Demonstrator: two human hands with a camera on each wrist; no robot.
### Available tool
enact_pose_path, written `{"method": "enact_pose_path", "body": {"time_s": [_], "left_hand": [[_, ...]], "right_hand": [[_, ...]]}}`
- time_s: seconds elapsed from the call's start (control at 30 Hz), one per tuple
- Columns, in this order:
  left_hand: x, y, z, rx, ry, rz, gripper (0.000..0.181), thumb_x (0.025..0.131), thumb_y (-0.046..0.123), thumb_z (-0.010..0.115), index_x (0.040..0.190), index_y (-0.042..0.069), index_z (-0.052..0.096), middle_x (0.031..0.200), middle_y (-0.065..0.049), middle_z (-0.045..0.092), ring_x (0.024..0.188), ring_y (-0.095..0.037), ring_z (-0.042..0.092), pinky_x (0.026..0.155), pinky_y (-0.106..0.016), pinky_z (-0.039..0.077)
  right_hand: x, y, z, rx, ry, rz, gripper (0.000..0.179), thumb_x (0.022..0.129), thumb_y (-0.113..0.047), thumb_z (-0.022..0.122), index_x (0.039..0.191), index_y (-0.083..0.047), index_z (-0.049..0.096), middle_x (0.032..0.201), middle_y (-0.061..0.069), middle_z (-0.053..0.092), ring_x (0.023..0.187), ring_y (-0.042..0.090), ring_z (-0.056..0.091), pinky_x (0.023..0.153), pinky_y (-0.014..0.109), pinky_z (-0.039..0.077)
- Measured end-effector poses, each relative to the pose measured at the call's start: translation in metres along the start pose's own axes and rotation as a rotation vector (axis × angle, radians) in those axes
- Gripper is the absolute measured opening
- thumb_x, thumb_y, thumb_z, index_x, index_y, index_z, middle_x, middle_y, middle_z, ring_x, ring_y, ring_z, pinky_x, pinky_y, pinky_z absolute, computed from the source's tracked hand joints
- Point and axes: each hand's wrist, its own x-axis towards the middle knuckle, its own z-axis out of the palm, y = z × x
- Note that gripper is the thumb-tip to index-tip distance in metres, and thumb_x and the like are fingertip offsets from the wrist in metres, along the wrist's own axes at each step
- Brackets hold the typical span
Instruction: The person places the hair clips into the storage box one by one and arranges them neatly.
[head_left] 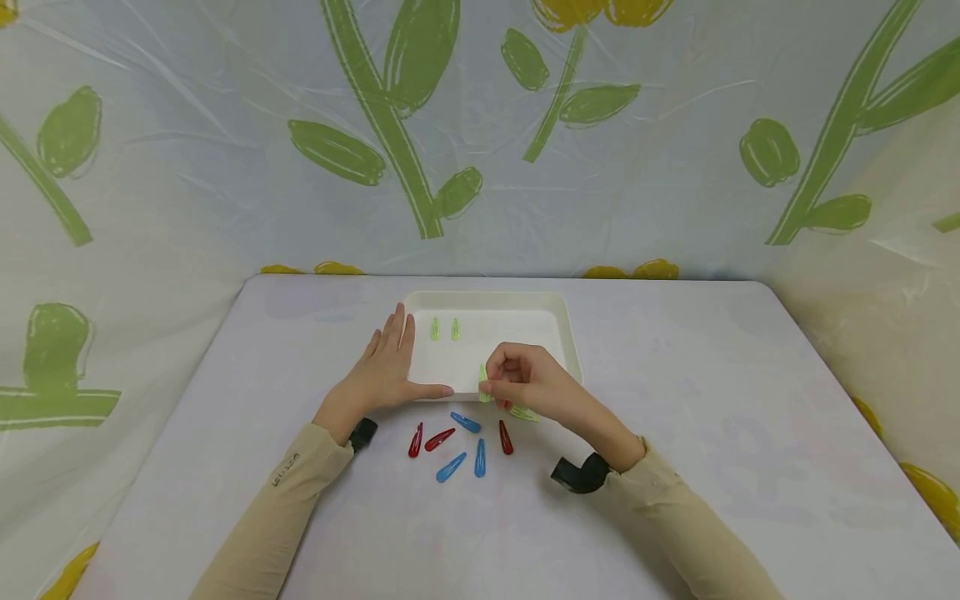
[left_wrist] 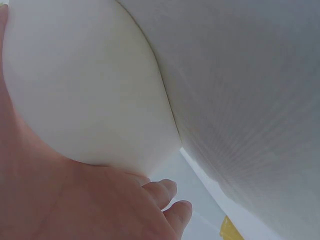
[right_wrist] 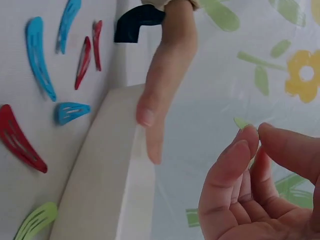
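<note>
Blue clips lie near tray, left hand splayed, right hand pinching green clip

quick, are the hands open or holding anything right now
Left hand: open, touching the white tray.
Right hand: closed, pinching a green hair clip.

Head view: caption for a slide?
Right hand pinches a green clip at the tray, left hand on its rim.

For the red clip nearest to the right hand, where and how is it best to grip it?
Probably pinch the red clip across its broad end, from above and the side away from the tray, since its narrow tip points toward the tray.
</note>
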Motion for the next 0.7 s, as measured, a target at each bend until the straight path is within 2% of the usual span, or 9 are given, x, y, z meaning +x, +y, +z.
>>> {"method": "enact_pose_path", "body": {"time_s": [0.2,0.47,0.7], "left_hand": [[0.000,0.000,0.000,-0.002,-0.009,-0.004,0.143,0.067,0.091,0.056,0.156,-0.001,-0.007,0.161,-0.015,-0.025,0.150,-0.031,-0.014,0.120,-0.053,0.003],[0.002,-0.001,0.002,0.004,-0.012,-0.009,0.143,0.067,0.093,0.053,0.156,-0.001,-0.009,0.161,-0.014,-0.026,0.150,-0.030,-0.014,0.120,-0.052,0.003],[0.002,-0.002,0.002,0.008,-0.013,-0.015,0.145,0.065,0.094,0.051,0.156,0.000,-0.010,0.161,-0.012,-0.028,0.150,-0.029,-0.016,0.120,-0.051,0.001]], "right_hand": [[0.009,-0.006,-0.005,0.017,0.048,0.027,0.008,0.093,-0.003,0.067,0.092,-0.002,0.059,0.072,0.011,0.059,0.063,0.034,0.057,0.059,0.033,0.053],[0.021,-0.013,-0.012,0.070,0.076,0.015,0.009,0.092,-0.005,0.067,0.094,0.000,0.059,0.070,0.010,0.059,0.062,0.019,0.055,0.062,0.030,0.051],[0.031,-0.020,-0.017,0.162,0.106,0.091,0.011,0.094,-0.008,0.065,0.095,0.000,0.058,0.076,0.008,0.061,0.063,0.019,0.054,0.062,0.027,0.050]]}}
